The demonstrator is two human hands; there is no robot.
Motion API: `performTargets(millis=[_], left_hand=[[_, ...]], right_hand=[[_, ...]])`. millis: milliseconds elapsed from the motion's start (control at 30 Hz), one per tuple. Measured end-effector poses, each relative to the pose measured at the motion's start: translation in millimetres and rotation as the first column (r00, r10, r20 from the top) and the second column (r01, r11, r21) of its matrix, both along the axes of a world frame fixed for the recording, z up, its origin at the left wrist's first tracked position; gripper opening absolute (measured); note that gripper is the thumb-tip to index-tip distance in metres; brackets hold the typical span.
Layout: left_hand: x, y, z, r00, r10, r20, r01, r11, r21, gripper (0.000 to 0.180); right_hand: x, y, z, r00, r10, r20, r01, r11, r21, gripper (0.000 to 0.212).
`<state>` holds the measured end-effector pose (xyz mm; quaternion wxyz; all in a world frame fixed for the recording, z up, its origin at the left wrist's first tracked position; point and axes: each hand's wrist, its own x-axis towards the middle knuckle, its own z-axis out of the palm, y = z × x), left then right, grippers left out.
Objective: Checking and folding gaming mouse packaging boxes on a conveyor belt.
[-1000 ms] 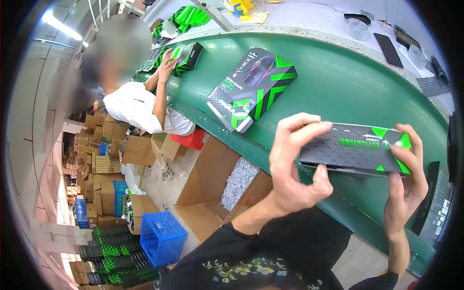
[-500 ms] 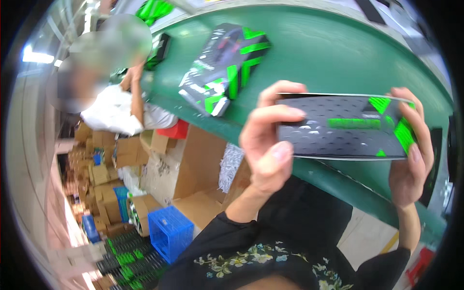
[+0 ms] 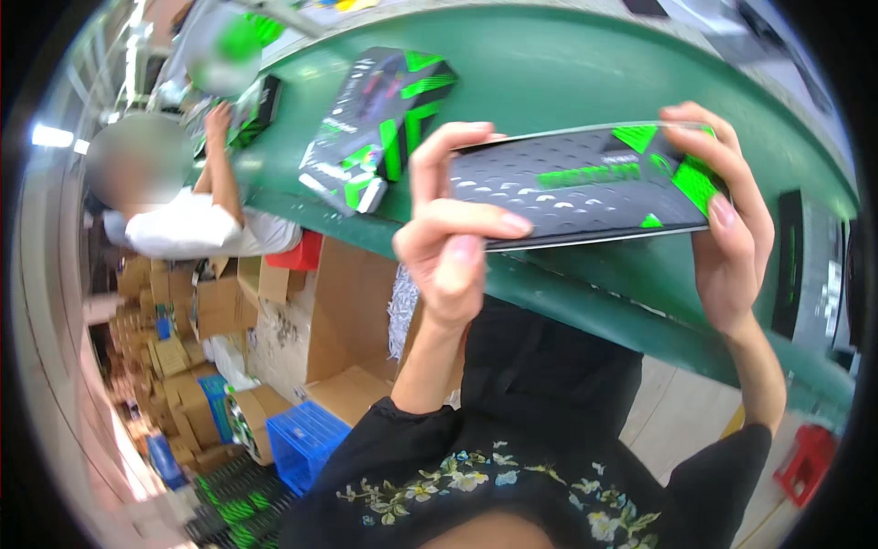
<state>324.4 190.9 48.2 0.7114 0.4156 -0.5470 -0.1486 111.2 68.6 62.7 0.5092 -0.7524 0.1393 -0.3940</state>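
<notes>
Above the green conveyor belt [image 3: 585,64], the left hand [image 3: 453,233] and right hand [image 3: 727,233] clamp the two ends of a flat black-and-green box [image 3: 585,183], fingers curled over its edges. Beyond it on the belt lies a second black-and-green box [image 3: 380,123]. Farther along, a co-worker's hand [image 3: 218,117] touches a third box [image 3: 256,105].

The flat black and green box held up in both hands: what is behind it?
Behind the flat box runs the green conveyor belt, with another black and green box lying on it. The belt directly behind it is covered.
</notes>
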Motion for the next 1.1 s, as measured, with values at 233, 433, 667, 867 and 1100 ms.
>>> performTargets(millis=[233,433,667,867,1100], left_hand=[[-7,0,-5,0.991,-0.128,0.03,0.128,0.991,-0.022,0.018],[-9,-10,-3,0.975,-0.045,0.218,0.083,0.982,-0.169,0.018],[-23,0,-12,0.909,0.046,0.414,0.067,0.965,-0.254,0.021],[-11,-25,-19,0.903,0.027,0.43,0.105,0.954,-0.281,0.029],[-21,-40,-30,0.882,0.261,0.394,-0.063,0.891,-0.449,0.035]], right_hand=[[-3,9,-16,0.978,-0.201,0.053,0.206,0.969,-0.134,0.043],[-2,10,-24,0.97,-0.221,0.105,0.229,0.971,-0.072,0.04],[-11,6,-37,0.958,-0.248,0.142,0.268,0.952,-0.145,0.057],[-7,-10,-37,0.947,-0.299,0.113,0.31,0.945,-0.099,0.067],[-1,-24,-40,0.969,-0.241,0.063,0.246,0.965,-0.09,0.085]])
